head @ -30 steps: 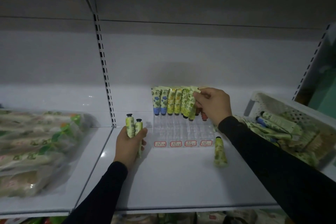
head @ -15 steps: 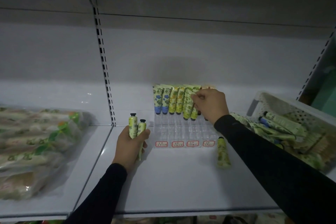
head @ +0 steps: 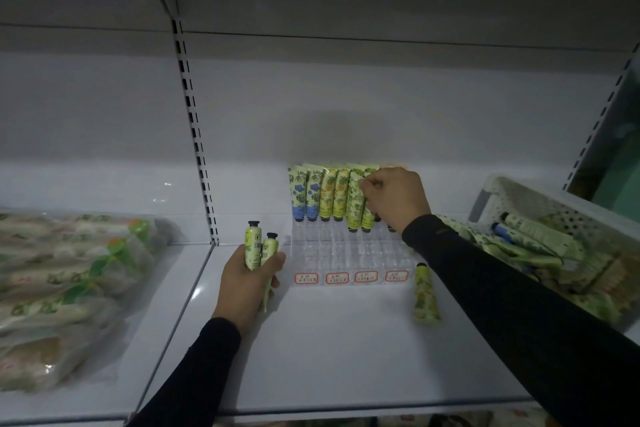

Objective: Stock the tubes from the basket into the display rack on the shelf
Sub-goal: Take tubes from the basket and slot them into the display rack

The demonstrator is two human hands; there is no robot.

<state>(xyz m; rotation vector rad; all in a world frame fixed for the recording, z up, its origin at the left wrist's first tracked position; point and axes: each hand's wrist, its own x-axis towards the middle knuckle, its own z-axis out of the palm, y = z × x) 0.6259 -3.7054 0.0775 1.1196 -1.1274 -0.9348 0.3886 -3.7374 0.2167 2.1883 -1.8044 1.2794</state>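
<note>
Seating a green tube (head: 367, 204) into the clear display rack's (head: 349, 253) back row: your right hand (head: 394, 199) pinches its crimped top, cap down, long axis upright. Your left hand (head: 247, 282) grips two tubes (head: 258, 248), caps up. Next move, likely: let go once it stands, then flip one over. A loose tube (head: 426, 295) lies flat on the shelf (head: 329, 364); the basket (head: 554, 215) holds more.

Blue-flowered tubes (head: 306, 196), yellow-flowered tubes (head: 334, 196), green leafy tubes (head: 360, 201) at centre, clear rack (head: 346, 253) with red-bordered labels (head: 351, 277), white basket (head: 540, 204) at right, black sleeves (head: 502, 288)
</note>
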